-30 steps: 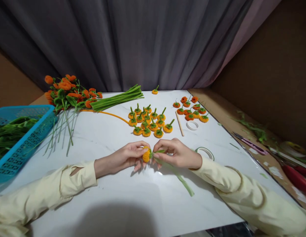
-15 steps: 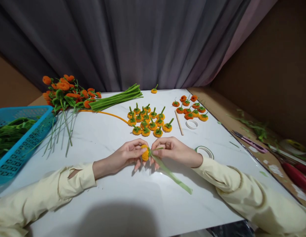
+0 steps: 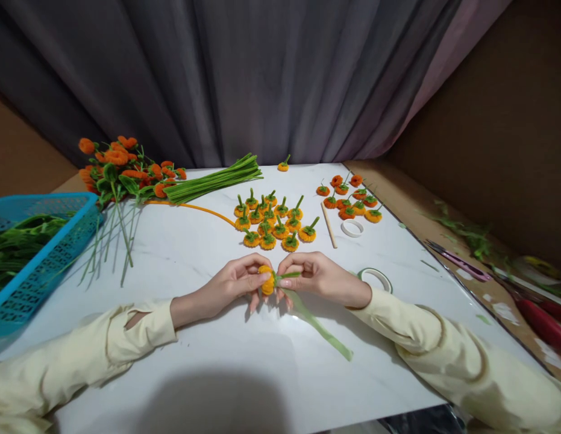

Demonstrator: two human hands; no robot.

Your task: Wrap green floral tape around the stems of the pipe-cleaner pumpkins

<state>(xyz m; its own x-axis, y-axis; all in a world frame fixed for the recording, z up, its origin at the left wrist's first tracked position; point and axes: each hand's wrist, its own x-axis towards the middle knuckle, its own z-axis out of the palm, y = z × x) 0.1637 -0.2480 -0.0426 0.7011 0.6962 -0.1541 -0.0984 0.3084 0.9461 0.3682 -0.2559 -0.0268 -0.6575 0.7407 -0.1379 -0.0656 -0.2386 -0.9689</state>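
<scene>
Between the thumb and fingers of my left hand point(image 3: 237, 280) is a yellow chenille flower head point(image 3: 266, 281), turned on its side with its green stem to the right. My right hand point(image 3: 314, 277) pinches a strip of pale green floral tape point(image 3: 323, 331) at the stem base. The strip's loose end trails down to the right over the table. Part of the green stem point(image 3: 291, 275) shows above my right thumb. Just beyond both hands, several similar yellow flower heads point(image 3: 280, 231) stand stem up in a cluster.
Left: a blue basket point(image 3: 93, 211) of green leaves, orange flowers point(image 3: 115, 158), green chenille stems point(image 3: 214, 181), an orange stem point(image 3: 203, 209). Right: orange flower heads point(image 3: 346, 212), a wooden stick point(image 3: 328, 226), a white tape roll point(image 3: 352, 228), a green tape roll point(image 3: 385, 279), pink-handled scissors point(image 3: 465, 265).
The green stem shows more clearly above my right thumb, and the flower head has turned slightly. Both hands stay in nearly the same place.
</scene>
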